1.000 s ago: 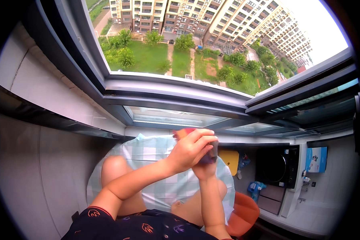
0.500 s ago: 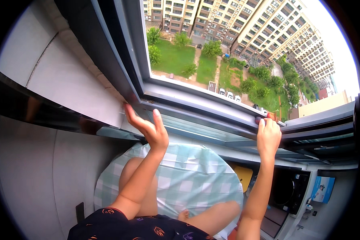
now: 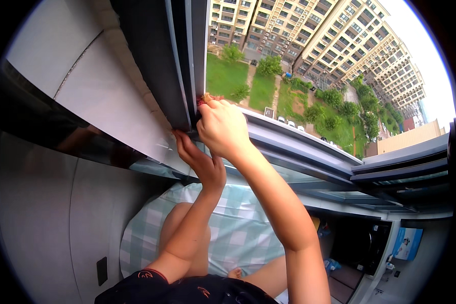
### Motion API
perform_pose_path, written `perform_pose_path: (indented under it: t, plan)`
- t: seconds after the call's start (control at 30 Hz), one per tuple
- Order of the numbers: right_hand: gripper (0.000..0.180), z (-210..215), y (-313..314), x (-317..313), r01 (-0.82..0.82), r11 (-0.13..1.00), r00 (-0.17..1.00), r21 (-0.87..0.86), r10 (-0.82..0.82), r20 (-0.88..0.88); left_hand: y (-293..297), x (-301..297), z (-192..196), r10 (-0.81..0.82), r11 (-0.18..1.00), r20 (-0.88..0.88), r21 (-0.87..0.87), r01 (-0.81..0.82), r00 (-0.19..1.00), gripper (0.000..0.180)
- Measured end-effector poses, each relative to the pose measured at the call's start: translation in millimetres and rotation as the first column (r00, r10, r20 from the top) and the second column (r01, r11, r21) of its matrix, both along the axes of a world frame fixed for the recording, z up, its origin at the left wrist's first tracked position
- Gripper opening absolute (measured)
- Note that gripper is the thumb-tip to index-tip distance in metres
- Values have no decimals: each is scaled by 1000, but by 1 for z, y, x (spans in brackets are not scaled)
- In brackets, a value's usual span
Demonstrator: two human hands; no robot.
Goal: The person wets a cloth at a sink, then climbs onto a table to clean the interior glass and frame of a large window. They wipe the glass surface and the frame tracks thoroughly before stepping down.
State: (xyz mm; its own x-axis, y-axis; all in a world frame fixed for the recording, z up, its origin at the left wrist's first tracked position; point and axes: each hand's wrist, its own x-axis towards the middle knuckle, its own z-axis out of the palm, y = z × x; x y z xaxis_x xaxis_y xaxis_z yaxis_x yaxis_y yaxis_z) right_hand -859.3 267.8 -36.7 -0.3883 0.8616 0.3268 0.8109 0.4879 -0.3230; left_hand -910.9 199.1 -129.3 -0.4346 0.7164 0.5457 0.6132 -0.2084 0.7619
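My right hand (image 3: 223, 124) is closed around a small crumpled reddish-brown cloth (image 3: 207, 98), most of which its fingers hide. It presses the cloth into the left corner of the window frame (image 3: 299, 144), where the sill track meets the dark upright. Just below it, my left hand (image 3: 201, 161) is open, its long fingers stretched against the edge of the pale tiled wall (image 3: 121, 101) beside the frame. The two hands are close together, and the right wrist passes over the left thumb.
Beneath me is a round surface with a green-and-white checked cover (image 3: 238, 218), my bent legs on it. Beyond the opening are a lawn and tall buildings (image 3: 309, 30), far below. A black appliance (image 3: 359, 243) and a blue box (image 3: 408, 243) are at the right.
My right hand has swept left with the cloth from the right part of the sill to the left corner. My left hand stays by the wall, and the view has shifted slightly.
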Motion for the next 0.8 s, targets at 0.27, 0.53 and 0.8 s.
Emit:
perform_pose_path:
  t: [0.27, 0.53, 0.8]
  plan:
    - [20, 15, -36, 117, 90, 994, 992, 64, -95, 78, 1, -5, 6, -18, 999, 117, 29, 15, 993, 68]
    - [15, 5, -118, 278, 589, 798, 769, 127, -601, 217, 1, -5, 6, -27, 999, 50, 27, 26, 998, 61]
    - [16, -4, -63, 156, 372, 910, 912, 184, -395, 109, 4, -2, -1, -30, 999, 55, 20, 29, 998, 66]
